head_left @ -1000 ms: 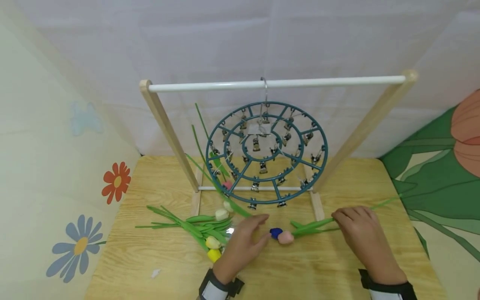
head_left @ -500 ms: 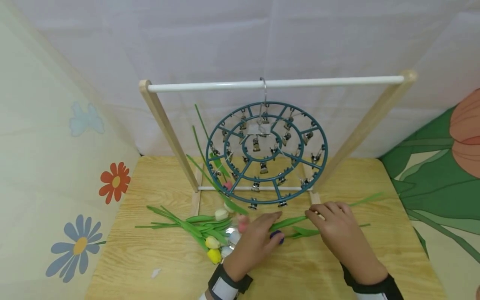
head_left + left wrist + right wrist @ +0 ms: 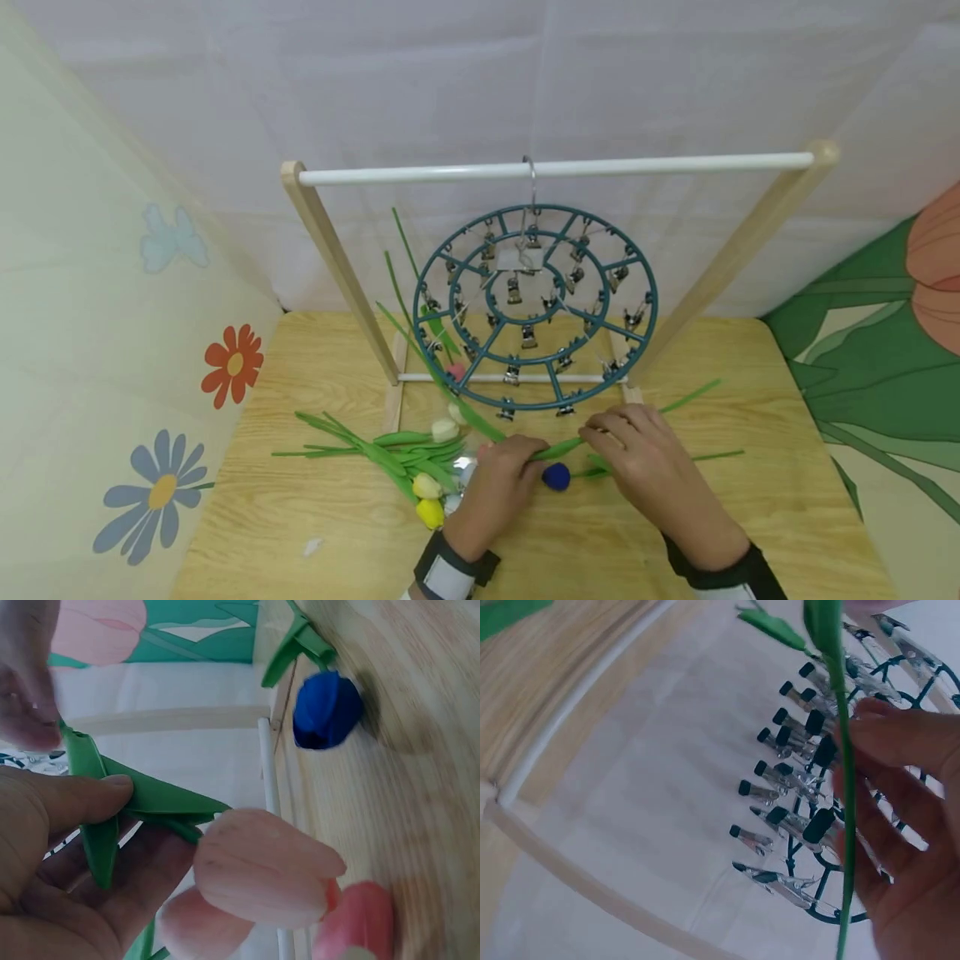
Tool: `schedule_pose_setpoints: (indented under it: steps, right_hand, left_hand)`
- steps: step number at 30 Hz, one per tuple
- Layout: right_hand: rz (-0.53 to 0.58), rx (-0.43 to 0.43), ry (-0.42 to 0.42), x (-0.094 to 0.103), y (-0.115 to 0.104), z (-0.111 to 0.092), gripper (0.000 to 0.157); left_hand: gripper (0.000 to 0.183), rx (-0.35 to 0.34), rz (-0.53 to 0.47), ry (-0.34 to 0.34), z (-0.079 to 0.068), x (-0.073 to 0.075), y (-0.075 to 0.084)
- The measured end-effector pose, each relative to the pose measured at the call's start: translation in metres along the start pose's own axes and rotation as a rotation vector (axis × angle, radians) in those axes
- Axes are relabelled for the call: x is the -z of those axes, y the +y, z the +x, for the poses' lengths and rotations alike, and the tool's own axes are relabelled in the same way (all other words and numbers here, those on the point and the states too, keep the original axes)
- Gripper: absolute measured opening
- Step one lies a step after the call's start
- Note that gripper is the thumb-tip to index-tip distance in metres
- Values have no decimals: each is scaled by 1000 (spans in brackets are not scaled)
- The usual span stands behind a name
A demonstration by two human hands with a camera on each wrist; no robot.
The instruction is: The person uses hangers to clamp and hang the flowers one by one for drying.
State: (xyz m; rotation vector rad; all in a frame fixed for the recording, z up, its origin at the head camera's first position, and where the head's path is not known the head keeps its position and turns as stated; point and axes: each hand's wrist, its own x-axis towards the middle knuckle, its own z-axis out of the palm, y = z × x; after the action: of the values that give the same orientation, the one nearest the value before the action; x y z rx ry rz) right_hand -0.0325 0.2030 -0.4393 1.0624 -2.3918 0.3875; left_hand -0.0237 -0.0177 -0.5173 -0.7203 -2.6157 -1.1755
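Both hands are on one artificial pale pink tulip [image 3: 262,866] with green leaves. My left hand [image 3: 498,492] pinches its leaves and stem between thumb and fingers, just behind the bloom. Farther along the stem, my right hand [image 3: 645,462] holds it between thumb and fingers; the stem's tail [image 3: 693,394] sticks out beyond that hand to the right. In the head view the bloom is mostly hidden by my left hand. A dark blue tulip [image 3: 557,477] lies on the table between the hands, its stem running under my right hand.
A round green clip hanger [image 3: 534,408] with several metal clips hangs from the white rod [image 3: 420,173] of a wooden stand. White tulips [image 3: 444,430] and a yellow tulip [image 3: 430,512] lie piled at left on the table [image 3: 337,533]. Another pink tulip [image 3: 455,372] lies behind the hanger.
My right hand has moved left toward my left hand, bringing the pale pink tulip with it. My left hand has closed on the tulip's leaves. The blue tulip now lies apart from it.
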Motion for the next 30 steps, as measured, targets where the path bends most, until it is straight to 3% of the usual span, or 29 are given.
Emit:
schedule_pose_setpoints:
  steps: [2,5,9,12,16,21,26,30]
  right_hand:
    - [91,33,71,1,-4,-1,50]
    - [243,83,139,5,-14,-4,41]
    - [365,45,67,13,-25,-9,43]
    - [351,-22,0,16,-28,-10,47]
    - [313,-67,5,13,-29,-4,47]
    - [371,-62,43,4,-30,12,38]
    - [422,-85,17,-4,-34,26,43]
    - [411,-134,-22,-10,-39,37,41]
  left_hand:
    - [18,-9,30,22,-1,0,-2]
    - [21,-17,62,51,-2,3,-4]
    - [22,-20,42,56,-4,10,-6]
    - [25,-43,7,95,-7,13,-8]
    - [32,-110,-85,232,-12,12,-13]
    - [38,-176,-239,395,-14,10,-20]
    - [34,-138,-435,443,-13,13,-23]
    - [34,-66,-563,455,-15,14,-25]
